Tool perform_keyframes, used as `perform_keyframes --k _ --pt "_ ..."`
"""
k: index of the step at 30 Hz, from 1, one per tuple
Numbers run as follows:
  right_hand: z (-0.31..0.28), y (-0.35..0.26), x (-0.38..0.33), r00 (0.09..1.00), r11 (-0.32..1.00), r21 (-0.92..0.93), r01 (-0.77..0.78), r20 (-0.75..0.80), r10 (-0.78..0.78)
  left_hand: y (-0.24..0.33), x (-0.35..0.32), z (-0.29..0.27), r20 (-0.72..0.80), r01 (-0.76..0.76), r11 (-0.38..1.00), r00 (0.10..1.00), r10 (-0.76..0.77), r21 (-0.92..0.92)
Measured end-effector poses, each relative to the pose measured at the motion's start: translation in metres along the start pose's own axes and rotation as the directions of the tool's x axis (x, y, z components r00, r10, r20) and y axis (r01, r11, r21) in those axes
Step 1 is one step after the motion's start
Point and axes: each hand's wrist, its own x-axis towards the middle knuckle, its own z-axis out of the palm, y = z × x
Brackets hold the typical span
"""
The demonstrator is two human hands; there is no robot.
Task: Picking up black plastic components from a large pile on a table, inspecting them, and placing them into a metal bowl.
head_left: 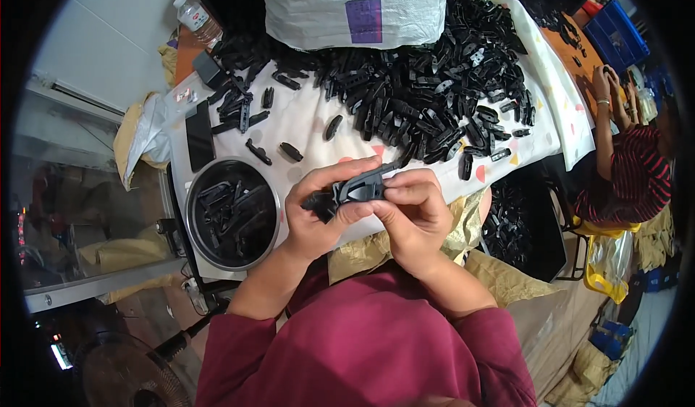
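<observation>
Part (358, 187), black, plastic-looking, angular, with a slim arm rising at its right end, was at the centre of the frame, above the near edge of the table. Heap (427, 88) of narrow black pieces, mostly elongated, some with a dull sheen, spread across top centre to upper right. Cloth (313, 121) beneath: pale, smooth, lightly creased, scattered with coloured shapes. Bowl (276, 219), round with a shiny metallic rim, sat left of centre, more black pieces inside. Flat dark slab (200, 135), rectangular, lay just above it. Crinkled gold-brown sheet (362, 256) showed below the hands. Black bin (544, 244) at right held small dark pieces.

Markings: woven-looking white sack (311, 16) at top centre carried dark print, cut off by the frame edge, and a purple panel. Clear bottle (196, 20), upper left, wore a red-and-white label, too small to read.

Hands: left hand (317, 215) curled round the part's left end, fingers on the far side, thumb along the near side. Right hand (416, 219) pinched the right end between thumb and bent forefinger. Thumb tips nearly met; forearms angled inward from the lower frame.
</observation>
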Motion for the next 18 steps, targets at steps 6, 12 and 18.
perform_keyframes --k 6,12,18 --pt "-0.006 -0.018 0.02 0.975 0.901 -0.422 0.096 0.223 0.001 -0.009 -0.007 -0.018 0.01 0.092 0.994 0.996 -0.091 -0.067" --pt "-0.01 -0.007 0.012 0.941 0.805 -0.562 0.19 0.339 0.014 -0.001 -0.009 -0.017 -0.049 0.228 0.945 0.968 -0.246 -0.237" --pt "-0.036 0.036 0.011 0.916 0.587 -0.808 -0.057 0.191 0.353 0.042 -0.041 -0.089 -0.206 0.119 0.299 0.939 0.276 0.947"
